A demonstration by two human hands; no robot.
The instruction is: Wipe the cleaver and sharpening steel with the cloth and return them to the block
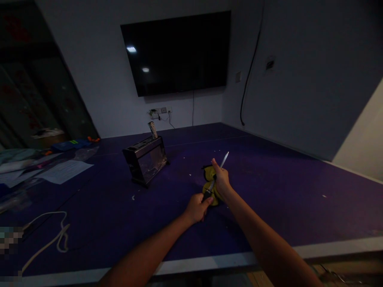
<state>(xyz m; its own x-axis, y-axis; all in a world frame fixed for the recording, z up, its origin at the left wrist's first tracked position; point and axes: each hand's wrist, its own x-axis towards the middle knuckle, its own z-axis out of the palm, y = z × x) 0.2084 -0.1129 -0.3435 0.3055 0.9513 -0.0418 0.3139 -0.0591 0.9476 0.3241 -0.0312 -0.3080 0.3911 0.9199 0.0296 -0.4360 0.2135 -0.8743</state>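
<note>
My left hand (pixel 197 207) is closed round the dark handle of a knife (pixel 225 158), whose pale blade slants up and away to the right. My right hand (pixel 222 179) grips a yellow cloth (pixel 210 173) with black edging, wrapped about the blade, its thumb pointing up. The blade's tip sticks out beyond the right hand. Part of the blade is hidden by the cloth and fingers. To the left stands a dark knife block (pixel 149 159) with see-through sides, with one patterned handle (pixel 152 130) rising from its top.
Sheets of paper (pixel 66 171) and plastic bags lie at the purple table's (pixel 119 231) left. A white cable (pixel 61 235) curls near the front left. Small white scraps dot the tabletop. A wall-mounted television (pixel 179 56) hangs behind, above sockets (pixel 163 111).
</note>
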